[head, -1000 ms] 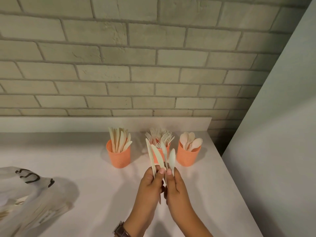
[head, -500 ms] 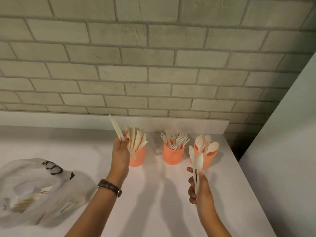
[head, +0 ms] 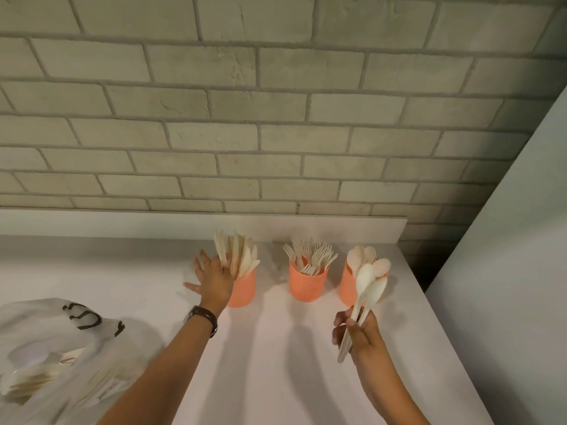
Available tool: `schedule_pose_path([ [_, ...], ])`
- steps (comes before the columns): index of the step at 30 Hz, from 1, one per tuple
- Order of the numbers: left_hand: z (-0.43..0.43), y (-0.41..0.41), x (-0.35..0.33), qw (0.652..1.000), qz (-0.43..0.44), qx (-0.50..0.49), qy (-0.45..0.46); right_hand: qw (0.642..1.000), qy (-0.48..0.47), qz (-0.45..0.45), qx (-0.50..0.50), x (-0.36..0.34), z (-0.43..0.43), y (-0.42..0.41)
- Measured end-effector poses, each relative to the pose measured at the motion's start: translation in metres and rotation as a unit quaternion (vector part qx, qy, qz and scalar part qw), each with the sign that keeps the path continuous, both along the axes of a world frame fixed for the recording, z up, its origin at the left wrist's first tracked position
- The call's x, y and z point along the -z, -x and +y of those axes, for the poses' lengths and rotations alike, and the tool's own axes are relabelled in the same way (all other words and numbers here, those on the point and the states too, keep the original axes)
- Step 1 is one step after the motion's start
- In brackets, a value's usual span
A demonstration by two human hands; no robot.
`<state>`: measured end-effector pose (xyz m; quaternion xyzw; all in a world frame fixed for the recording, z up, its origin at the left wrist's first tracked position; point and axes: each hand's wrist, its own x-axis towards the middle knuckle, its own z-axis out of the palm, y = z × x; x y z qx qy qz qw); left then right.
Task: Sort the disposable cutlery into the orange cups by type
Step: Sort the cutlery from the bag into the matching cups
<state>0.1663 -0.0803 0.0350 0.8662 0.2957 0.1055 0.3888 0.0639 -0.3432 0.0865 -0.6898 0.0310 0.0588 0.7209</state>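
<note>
Three orange cups stand in a row near the back of the white counter. The left cup (head: 244, 291) holds several knives, the middle cup (head: 307, 285) several forks, the right cup (head: 348, 286) several spoons. My left hand (head: 213, 277) is at the left cup's rim with its fingers spread and touching the knives (head: 237, 256). My right hand (head: 356, 331) is in front of the right cup and grips two spoons (head: 366, 286) by their handles, bowls pointing up.
A crumpled clear plastic bag (head: 58, 354) with more cutlery inside lies at the front left. A brick wall rises behind a low white ledge (head: 122, 222). A pale wall panel (head: 506, 271) borders the counter's right edge.
My left hand has brought its knife down into the left cup and its fingers have opened. My right hand has kept the two spoons near the right cup.
</note>
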Motion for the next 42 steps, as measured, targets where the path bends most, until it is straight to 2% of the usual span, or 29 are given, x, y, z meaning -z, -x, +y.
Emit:
schedule_pose_path([
  [2, -0.004, 0.007, -0.001, 1.000, -0.019, -0.001, -0.011, 1.000, -0.005, 0.021, -0.005, 0.001, -0.004, -0.005],
  [4, -0.008, 0.015, -0.004, 0.997, -0.075, -0.008, 0.010, 0.998, -0.017, 0.059, 0.017, 0.002, -0.010, -0.013],
  [8, -0.017, 0.031, -0.012, 0.989, -0.144, -0.014, 0.036, 0.987, -0.094, 0.114, 0.066, -0.007, -0.021, -0.029],
  [10, -0.023, 0.039, -0.015, 0.984, -0.173, -0.004, 0.044, 0.989, -0.089, 0.088, 0.081, -0.015, -0.028, -0.038],
  [13, -0.039, 0.058, -0.021, 0.966, -0.243, 0.040, 0.079, 0.996, -0.053, -0.007, 0.077, -0.026, -0.039, -0.054],
  [16, -0.061, 0.075, -0.034, 0.957, -0.247, 0.080, 0.133, 0.994, -0.051, -0.083, 0.053, -0.039, -0.053, -0.074],
  [22, -0.084, 0.098, -0.045, 0.950, -0.228, 0.093, 0.191, 0.972, 0.087, -0.115, 0.187, -0.040, -0.060, -0.117],
  [27, -0.084, 0.118, -0.051, 0.944, -0.233, 0.085, 0.219, 0.942, 0.281, -0.073, 0.168, -0.016, -0.053, -0.131],
  [31, -0.074, 0.133, -0.057, 0.950, -0.230, 0.062, 0.200, 0.943, 0.302, -0.020, 0.136, -0.004, -0.051, -0.138],
  [34, -0.068, 0.146, -0.060, 0.955, -0.226, 0.048, 0.189, 0.925, 0.373, 0.002, 0.071, 0.006, -0.050, -0.143],
  [38, -0.058, 0.166, -0.067, 0.962, -0.222, 0.042, 0.157, 0.908, 0.413, -0.025, 0.069, 0.001, -0.052, -0.139],
  [40, -0.047, 0.179, -0.072, 0.965, -0.228, 0.037, 0.123, 0.899, 0.426, -0.071, 0.074, -0.006, -0.051, -0.130],
  [42, -0.028, 0.191, -0.079, 0.968, -0.235, 0.027, 0.087, 0.909, 0.387, -0.138, 0.069, -0.015, -0.045, -0.117],
])
